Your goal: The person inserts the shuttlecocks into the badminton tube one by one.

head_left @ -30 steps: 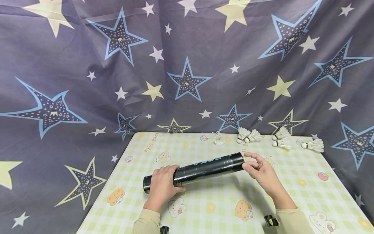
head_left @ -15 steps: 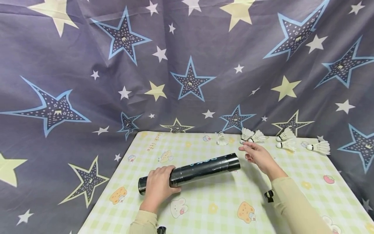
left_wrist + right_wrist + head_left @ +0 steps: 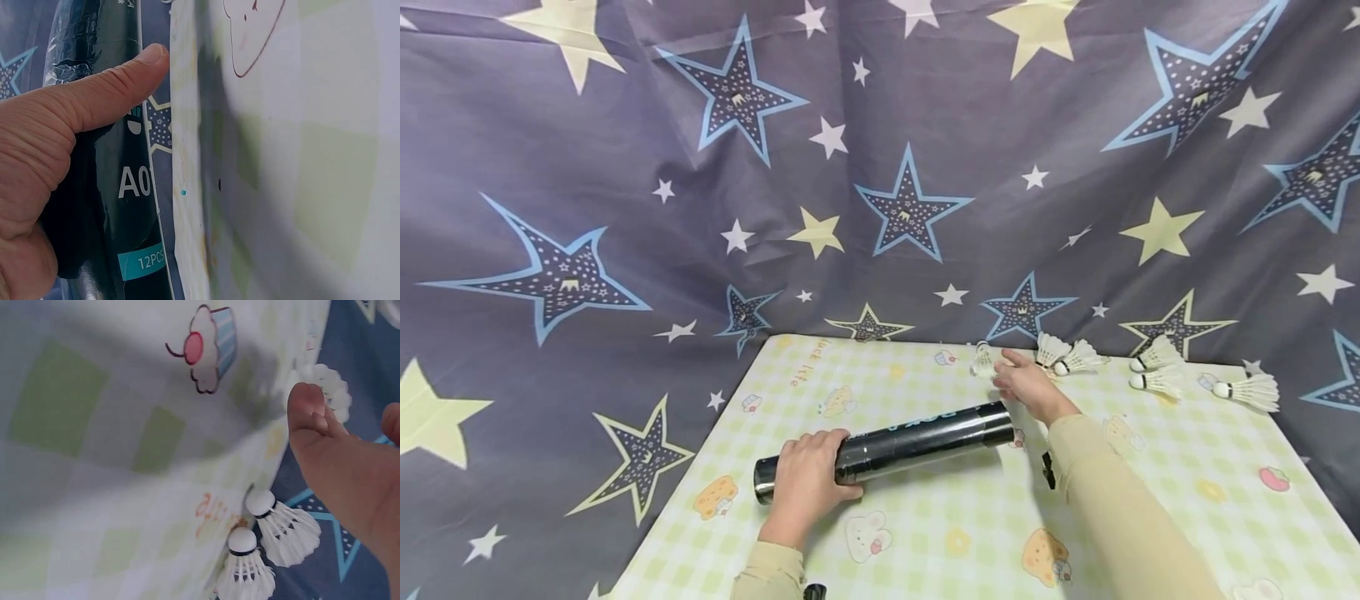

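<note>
Head view shows, nearest, a pale left sleeve with the left hand reaching from it over the near half of the worktop. That hand grips a black tube, fingers over its top and thumb along the near side, close to the tube's left end. The tube slants across the middle of the worktop, its left end toward the left edge and its right end a little closer to the far edge. On the left wrist view, starry cloth shows between tube and worktop, so that stretch is held off the surface; a teal label reads "12PCS". The right sleeve runs from the near edge to the right hand, beyond the tube's right end, its thumb extended and loose. Just beside its fingertips, by the far edge, is a single shuttlecock; whether they touch cannot be told. Further right along that edge lie a pair of shuttlecocks, then two more shuttlecocks close together, and one lone shuttlecock toward the far right corner. Behind hangs a dark curtain printed with stars.
</note>
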The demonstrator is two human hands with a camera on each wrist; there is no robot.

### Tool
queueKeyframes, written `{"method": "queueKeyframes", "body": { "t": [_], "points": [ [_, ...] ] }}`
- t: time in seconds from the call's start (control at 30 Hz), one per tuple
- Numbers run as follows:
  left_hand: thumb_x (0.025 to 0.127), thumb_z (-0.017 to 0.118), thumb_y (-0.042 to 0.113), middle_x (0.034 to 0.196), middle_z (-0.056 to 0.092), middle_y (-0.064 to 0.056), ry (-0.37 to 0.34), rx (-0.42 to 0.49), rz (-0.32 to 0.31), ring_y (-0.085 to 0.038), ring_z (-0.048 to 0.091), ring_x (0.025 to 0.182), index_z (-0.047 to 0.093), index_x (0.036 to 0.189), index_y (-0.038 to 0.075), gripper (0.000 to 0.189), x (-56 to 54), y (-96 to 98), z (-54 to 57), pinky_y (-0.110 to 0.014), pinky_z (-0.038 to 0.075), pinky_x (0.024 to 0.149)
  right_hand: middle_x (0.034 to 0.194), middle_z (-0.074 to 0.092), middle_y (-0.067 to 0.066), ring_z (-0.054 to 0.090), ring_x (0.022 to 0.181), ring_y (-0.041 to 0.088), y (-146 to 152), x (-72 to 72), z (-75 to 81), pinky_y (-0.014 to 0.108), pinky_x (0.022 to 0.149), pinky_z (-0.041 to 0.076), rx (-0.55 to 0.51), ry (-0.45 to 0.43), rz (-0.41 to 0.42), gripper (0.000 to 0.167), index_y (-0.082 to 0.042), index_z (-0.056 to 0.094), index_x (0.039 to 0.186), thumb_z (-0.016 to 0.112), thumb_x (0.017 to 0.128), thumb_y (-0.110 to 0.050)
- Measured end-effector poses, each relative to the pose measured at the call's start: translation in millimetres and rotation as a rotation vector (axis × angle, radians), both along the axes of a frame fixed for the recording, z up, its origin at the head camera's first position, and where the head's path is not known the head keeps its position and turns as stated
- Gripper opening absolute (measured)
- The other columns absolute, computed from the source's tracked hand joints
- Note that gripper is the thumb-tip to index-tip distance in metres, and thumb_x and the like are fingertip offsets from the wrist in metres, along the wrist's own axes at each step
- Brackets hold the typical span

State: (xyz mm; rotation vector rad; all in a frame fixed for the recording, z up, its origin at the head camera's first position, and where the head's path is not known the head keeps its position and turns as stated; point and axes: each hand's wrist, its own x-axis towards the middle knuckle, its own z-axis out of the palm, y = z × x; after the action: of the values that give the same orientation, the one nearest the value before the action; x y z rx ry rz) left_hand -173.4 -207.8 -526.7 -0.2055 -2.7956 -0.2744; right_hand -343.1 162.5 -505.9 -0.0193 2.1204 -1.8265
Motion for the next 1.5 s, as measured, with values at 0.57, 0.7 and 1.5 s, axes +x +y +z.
{"method": "queueKeyframes", "body": {
  "t": [0.57, 0.7, 1.5],
  "points": [
    [0.05, 0.107, 0.051, 0.119, 0.078, -0.003, 0.028, -0.001, -0.004, -0.025, 0.071, 0.103, 0.07, 0.13, 0.019, 0.094, 6.0, -12.5, -8.1, -0.047, 0.054, 0.093, 0.171, 0.029, 0.031, 0.039, 0.156, 0.046, -10.4, -14.3, -6.9, 0.047, 0.122, 0.047, -0.018, -0.003, -0.076, 0.067, 0.003, 0.011, 0.169, 0.04, 0.115, -0.023],
    [0.051, 0.107, 0.051, 0.12, 0.078, -0.002, 0.021, 0.005, 0.003, -0.025, 0.072, 0.104, 0.069, 0.131, 0.019, 0.094, 4.8, -10.1, -8.1, -0.047, 0.054, 0.095, 0.156, 0.051, 0.033, 0.059, 0.137, 0.042, 13.2, 4.0, -1.9, 0.037, 0.111, 0.055, 0.197, 0.187, -0.175, 0.065, 0.007, 0.041, 0.159, 0.054, 0.113, -0.036],
    [0.052, 0.106, 0.05, 0.12, 0.078, -0.001, 0.003, 0.054, -0.12, -0.024, 0.072, 0.106, 0.07, 0.131, 0.021, 0.092, 5.7, 24.7, -5.1, -0.048, 0.054, 0.094, 0.09, 0.079, -0.007, 0.069, 0.08, 0.0, 85.1, 152.7, 13.5, 0.019, 0.072, 0.057, 0.192, 0.405, -0.173, 0.036, 0.008, 0.065, 0.126, 0.079, 0.096, -0.008]
  ]
}}
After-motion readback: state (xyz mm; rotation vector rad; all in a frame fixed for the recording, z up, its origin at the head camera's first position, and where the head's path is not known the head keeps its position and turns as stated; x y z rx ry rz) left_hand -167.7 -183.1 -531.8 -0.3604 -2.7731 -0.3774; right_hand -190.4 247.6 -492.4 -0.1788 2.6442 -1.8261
